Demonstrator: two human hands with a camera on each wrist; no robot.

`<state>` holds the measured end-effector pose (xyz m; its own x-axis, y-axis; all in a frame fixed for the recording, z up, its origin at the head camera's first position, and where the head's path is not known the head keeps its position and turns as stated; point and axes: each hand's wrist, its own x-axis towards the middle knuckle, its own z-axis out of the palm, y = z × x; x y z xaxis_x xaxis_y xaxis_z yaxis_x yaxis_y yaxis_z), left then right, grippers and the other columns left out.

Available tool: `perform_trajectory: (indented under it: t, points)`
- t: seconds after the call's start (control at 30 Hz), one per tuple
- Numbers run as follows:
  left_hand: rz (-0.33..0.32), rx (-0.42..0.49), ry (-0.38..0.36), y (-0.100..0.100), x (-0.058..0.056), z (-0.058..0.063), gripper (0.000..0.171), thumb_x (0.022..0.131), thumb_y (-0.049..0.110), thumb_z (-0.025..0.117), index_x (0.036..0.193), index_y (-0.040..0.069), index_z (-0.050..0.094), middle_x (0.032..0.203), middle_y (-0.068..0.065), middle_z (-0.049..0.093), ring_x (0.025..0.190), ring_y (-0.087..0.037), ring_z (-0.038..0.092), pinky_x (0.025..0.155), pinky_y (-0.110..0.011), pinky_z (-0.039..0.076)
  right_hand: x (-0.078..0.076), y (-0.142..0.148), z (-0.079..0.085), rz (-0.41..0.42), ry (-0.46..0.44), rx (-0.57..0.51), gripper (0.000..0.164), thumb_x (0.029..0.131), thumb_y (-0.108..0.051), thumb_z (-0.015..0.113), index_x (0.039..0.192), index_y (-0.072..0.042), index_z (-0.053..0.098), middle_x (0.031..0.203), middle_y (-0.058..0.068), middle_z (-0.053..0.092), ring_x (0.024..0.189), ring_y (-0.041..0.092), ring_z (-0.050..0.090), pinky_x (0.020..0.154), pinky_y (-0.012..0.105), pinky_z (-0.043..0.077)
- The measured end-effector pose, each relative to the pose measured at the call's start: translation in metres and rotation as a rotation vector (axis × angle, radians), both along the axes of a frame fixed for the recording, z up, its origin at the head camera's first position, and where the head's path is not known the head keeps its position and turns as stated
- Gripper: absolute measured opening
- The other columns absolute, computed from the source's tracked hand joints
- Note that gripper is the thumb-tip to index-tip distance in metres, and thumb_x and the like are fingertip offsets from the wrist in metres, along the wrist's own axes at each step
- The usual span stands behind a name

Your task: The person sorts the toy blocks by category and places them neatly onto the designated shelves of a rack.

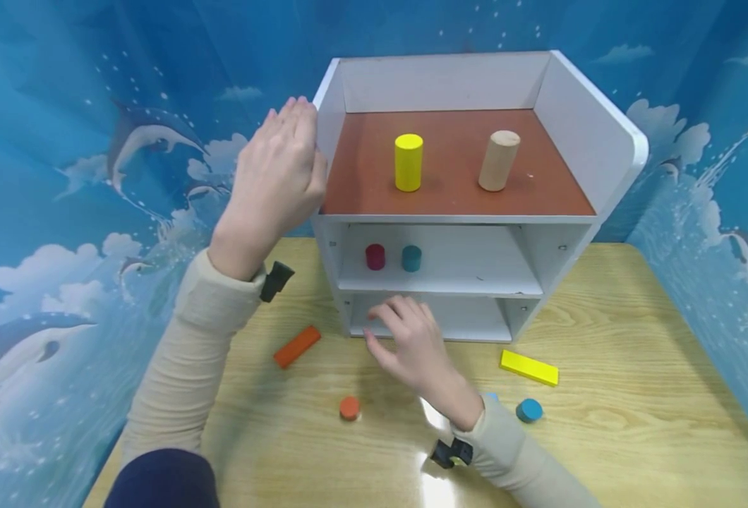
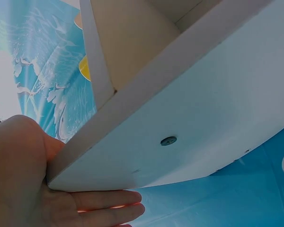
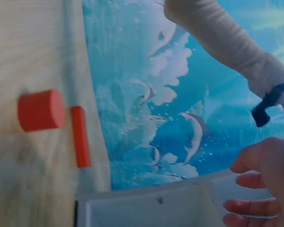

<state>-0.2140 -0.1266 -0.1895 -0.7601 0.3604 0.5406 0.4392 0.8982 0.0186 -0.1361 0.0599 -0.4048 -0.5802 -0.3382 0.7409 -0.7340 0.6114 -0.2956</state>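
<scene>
We are resting our left hand (image 1: 275,169) against the upper left wall of the white shelf unit (image 1: 593,127), its fingers lying straight and close together along the outer face. We are holding our right hand (image 1: 415,346) by the front of the unit's bottom compartment (image 1: 469,321), fingers parted and loosely bent. On its top (image 1: 453,134) we are seeing a yellow cylinder (image 1: 408,166) and a wooden cylinder (image 1: 498,162), on its middle shelf (image 1: 463,271) a crimson cylinder (image 1: 375,257) and a teal cylinder (image 1: 411,259). On the surface (image 1: 653,423), an orange block (image 1: 297,346) is lying left of the unit, and an orange cylinder (image 1: 349,408), yellow block (image 1: 529,367) and blue cylinder (image 1: 529,410) are resting before it.
</scene>
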Motion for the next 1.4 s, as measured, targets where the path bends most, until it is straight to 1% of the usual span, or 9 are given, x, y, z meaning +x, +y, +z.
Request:
perform_trajectory:
  t: [0.23,0.37,0.47,0.53,0.73,0.9,1.1,1.3,1.4]
  points:
    - [-0.003,-0.002,-0.002,0.0,0.0,0.0,0.053,0.103,0.019,0.029,0.149,-0.007,0.035,0.154,-0.022,0.037,0.145,-0.03,0.031,0.12,-0.04,0.019,0.012,-0.007,-0.017,0.092,-0.053,0.102,0.02,0.083,-0.022,0.072,0.1,-0.011,0.068,0.094,-0.001,0.066,0.084,0.016,0.06,0.071,0.031,0.048]
    - [0.001,-0.006,-0.005,0.0,0.001,0.0,0.054,0.103,0.019,0.029,0.149,-0.007,0.035,0.154,-0.022,0.037,0.145,-0.031,0.031,0.119,-0.041,0.019,0.017,-0.01,-0.029,0.161,-0.081,0.166,0.022,0.084,-0.024,0.072,0.103,-0.013,0.068,0.099,-0.002,0.067,0.09,0.016,0.062,0.076,0.031,0.049]
    - [0.001,-0.007,-0.003,0.0,0.001,0.0,0.054,0.102,0.019,0.029,0.149,-0.008,0.035,0.153,-0.022,0.037,0.145,-0.031,0.031,0.119,-0.041,0.02,0.019,-0.012,-0.038,0.209,-0.111,0.21,0.026,0.083,-0.026,0.074,0.105,-0.015,0.068,0.103,-0.002,0.067,0.094,0.016,0.063,0.077,0.031,0.049]
    - [0.001,-0.007,-0.001,0.0,0.001,0.0,0.054,0.102,0.019,0.029,0.149,-0.008,0.035,0.153,-0.022,0.037,0.145,-0.031,0.031,0.119,-0.041,0.02,0.021,-0.013,-0.043,0.226,-0.133,0.243,0.027,0.083,-0.028,0.074,0.107,-0.016,0.068,0.104,-0.003,0.067,0.094,0.015,0.063,0.077,0.03,0.048]
    - [-0.001,-0.008,0.0,0.0,0.001,0.0,0.054,0.102,0.019,0.029,0.149,-0.008,0.035,0.153,-0.022,0.037,0.145,-0.031,0.031,0.119,-0.041,0.02,0.026,-0.016,-0.056,0.249,-0.21,0.336,0.028,0.087,-0.034,0.07,0.111,-0.02,0.068,0.103,-0.005,0.064,0.093,0.01,0.06,0.076,0.026,0.045]
    - [0.0,-0.009,0.0,0.0,0.001,0.0,0.054,0.103,0.02,0.029,0.149,-0.007,0.034,0.154,-0.022,0.036,0.145,-0.03,0.031,0.119,-0.041,0.02,0.031,-0.018,-0.062,0.278,-0.27,0.38,0.03,0.088,-0.039,0.071,0.112,-0.021,0.067,0.103,-0.005,0.064,0.093,0.011,0.06,0.078,0.028,0.045]
    - [0.009,-0.002,-0.021,-0.001,0.002,0.001,0.054,0.102,0.018,0.03,0.15,-0.007,0.034,0.155,-0.021,0.035,0.146,-0.03,0.029,0.12,-0.04,0.018,0.032,-0.019,-0.066,0.316,-0.297,0.405,0.027,0.089,-0.04,0.072,0.108,-0.022,0.068,0.1,-0.007,0.063,0.089,0.008,0.058,0.079,0.027,0.043]
    - [0.013,-0.009,-0.037,0.0,0.001,0.001,0.055,0.103,0.02,0.029,0.151,-0.006,0.031,0.156,-0.021,0.033,0.147,-0.029,0.027,0.12,-0.04,0.017,0.032,-0.019,-0.071,0.33,-0.341,0.434,0.021,0.091,-0.039,0.069,0.106,-0.023,0.068,0.103,-0.008,0.063,0.094,0.007,0.058,0.085,0.032,0.046]
    - [0.012,-0.01,-0.031,0.0,0.0,0.001,0.055,0.103,0.02,0.029,0.151,-0.006,0.031,0.156,-0.021,0.033,0.147,-0.029,0.028,0.12,-0.04,0.017,0.032,-0.02,-0.072,0.336,-0.34,0.436,0.018,0.092,-0.038,0.068,0.103,-0.023,0.068,0.101,-0.008,0.063,0.093,0.006,0.058,0.084,0.03,0.046]
